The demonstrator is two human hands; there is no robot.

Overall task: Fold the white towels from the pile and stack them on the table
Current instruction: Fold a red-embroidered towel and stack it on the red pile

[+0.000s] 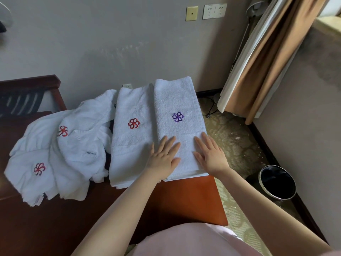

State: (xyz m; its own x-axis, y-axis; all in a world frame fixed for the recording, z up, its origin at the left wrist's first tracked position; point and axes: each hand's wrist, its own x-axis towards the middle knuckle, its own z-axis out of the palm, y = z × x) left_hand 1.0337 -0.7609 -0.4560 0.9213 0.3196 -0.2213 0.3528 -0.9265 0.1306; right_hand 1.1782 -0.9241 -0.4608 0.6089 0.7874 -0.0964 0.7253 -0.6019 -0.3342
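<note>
We note, far left on the reddish-brown wooden table (pixel 184 200), a rumpled pile of white terry towels with red flower emblems (pixel 60 154). Just beside it lies a folded white towel with a red flower (pixel 129 141). Touching its right edge is a folded white towel with a purple flower (pixel 177 108). The left hand (pixel 163 157) and right hand (pixel 212 154) press flat on its near end, fingers straight. On the floor at right stands a round black waste bin (pixel 277 182).

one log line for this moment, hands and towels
left hand: flat on purple-logo towel | right hand: flat on same towel | red-logo folded towel: alongside | unfolded pile: further left on table
</note>
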